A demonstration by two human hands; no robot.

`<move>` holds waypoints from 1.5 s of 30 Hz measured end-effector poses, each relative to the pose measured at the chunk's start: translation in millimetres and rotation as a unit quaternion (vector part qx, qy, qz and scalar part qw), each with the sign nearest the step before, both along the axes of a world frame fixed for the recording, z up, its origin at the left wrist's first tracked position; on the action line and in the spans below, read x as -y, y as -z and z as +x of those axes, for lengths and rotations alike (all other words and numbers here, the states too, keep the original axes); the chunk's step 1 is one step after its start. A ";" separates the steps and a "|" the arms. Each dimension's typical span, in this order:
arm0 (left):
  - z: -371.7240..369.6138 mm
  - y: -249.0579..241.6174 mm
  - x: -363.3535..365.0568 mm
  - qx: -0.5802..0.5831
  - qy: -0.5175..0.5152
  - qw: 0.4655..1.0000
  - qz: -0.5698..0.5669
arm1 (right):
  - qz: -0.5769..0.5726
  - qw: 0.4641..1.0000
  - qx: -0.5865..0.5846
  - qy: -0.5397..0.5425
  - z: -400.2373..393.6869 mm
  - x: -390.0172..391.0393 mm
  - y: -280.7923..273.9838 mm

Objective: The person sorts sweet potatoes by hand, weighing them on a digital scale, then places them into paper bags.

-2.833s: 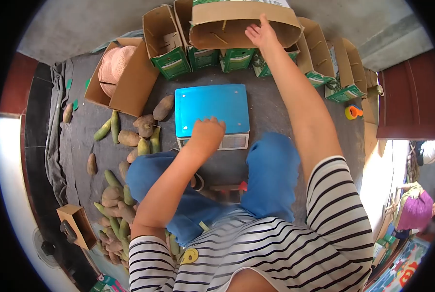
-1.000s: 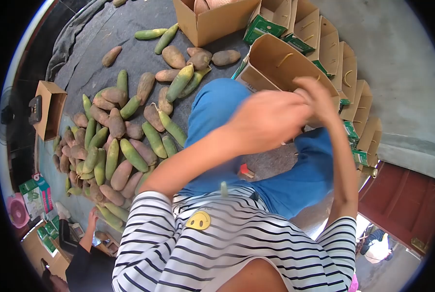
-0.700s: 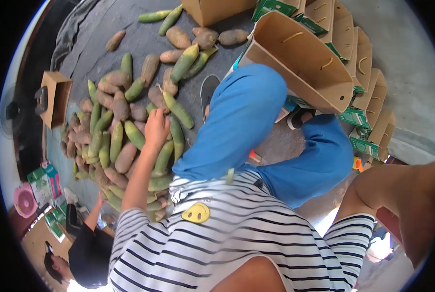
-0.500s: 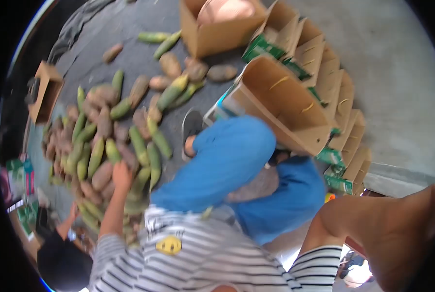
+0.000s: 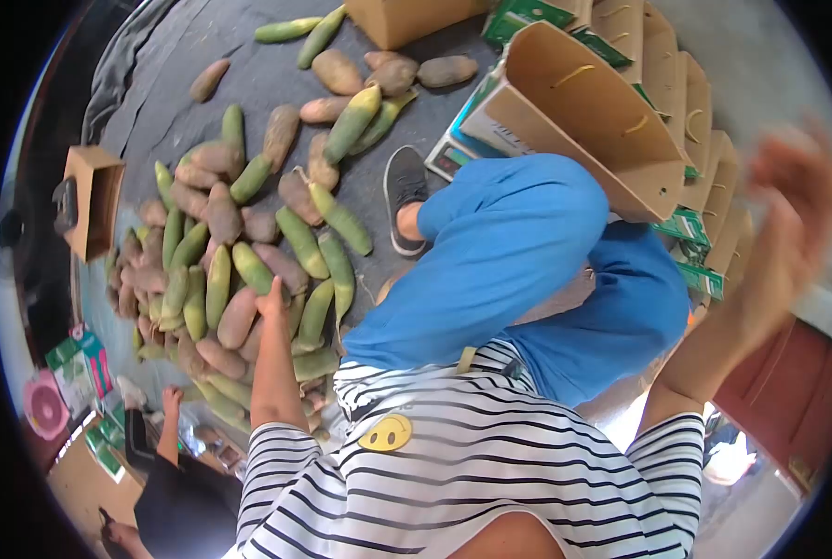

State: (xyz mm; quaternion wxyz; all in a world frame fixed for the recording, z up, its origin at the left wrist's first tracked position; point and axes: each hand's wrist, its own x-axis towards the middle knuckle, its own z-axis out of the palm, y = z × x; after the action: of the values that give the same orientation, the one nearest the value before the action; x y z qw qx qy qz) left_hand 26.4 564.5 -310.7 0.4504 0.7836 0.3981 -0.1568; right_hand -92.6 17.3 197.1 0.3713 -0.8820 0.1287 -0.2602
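Note:
My left hand (image 5: 271, 300) reaches into a heap on the dark ground sheet, its fingers closed at the lower end of a green radish (image 5: 251, 265). Around it lie more green radishes, such as one long radish (image 5: 217, 286), mixed with brownish-pink root vegetables (image 5: 238, 317). My right hand (image 5: 793, 200) is raised far out to the right, away from the heap, and its fingers are smeared by motion. Nearest to that hand is a row of open cardboard boxes with green sides.
A large open carton (image 5: 602, 112) with yellow cord handles stands by my knee, with smaller cartons (image 5: 704, 186) behind it. Another cardboard box (image 5: 94, 200) stands beyond the heap. A co-worker in dark clothes (image 5: 188, 503) is at the lower left, near a pink basket (image 5: 45, 405).
My view has shifted, so the heap and boxes sit differently in it. My right hand has swung up and forward from the lower right. My left hand stays at the green radish.

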 end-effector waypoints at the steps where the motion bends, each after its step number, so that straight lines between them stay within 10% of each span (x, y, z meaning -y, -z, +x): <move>1: 3.0 15.8 -4.2 0.022 -0.016 0.999 -0.025 | 0.007 0.997 -0.062 0.034 1.5 15.8 16.9; 4: 26.8 22.4 16.1 0.069 -0.053 0.990 -0.115 | -0.027 0.971 -0.235 0.045 -12.6 73.8 98.7; 8: 5.0 -128.9 143.1 0.074 0.050 0.977 -0.193 | -0.118 0.893 -0.429 -0.063 -40.1 106.6 188.6; 16: 40.8 -280.5 377.2 0.460 0.519 0.707 -0.139 | -0.079 0.926 -0.350 -0.115 -38.7 118.0 231.4; 25: 46.8 -275.2 537.8 0.283 0.764 0.578 -0.041 | -0.077 0.924 -0.357 -0.113 -33.3 116.6 223.8; 31: 40.7 -266.8 408.5 0.529 0.567 0.620 -0.121 | -0.046 0.937 -0.323 -0.127 -36.9 118.3 226.3; 39: 50.1 -131.8 23.8 -0.034 0.513 0.748 0.419 | 0.011 0.934 -0.326 -0.147 -31.6 113.6 227.1; 45: 23.9 -116.1 -68.3 -0.135 0.469 0.754 0.439 | -0.026 0.939 -0.311 -0.144 -37.4 122.2 240.4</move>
State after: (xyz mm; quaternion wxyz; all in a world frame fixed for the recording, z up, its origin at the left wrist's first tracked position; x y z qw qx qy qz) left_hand 50.3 632.8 -194.6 -0.1318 0.9544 0.0623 -0.2604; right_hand -130.0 -104.8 -43.2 0.3232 -0.9374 0.1028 0.0795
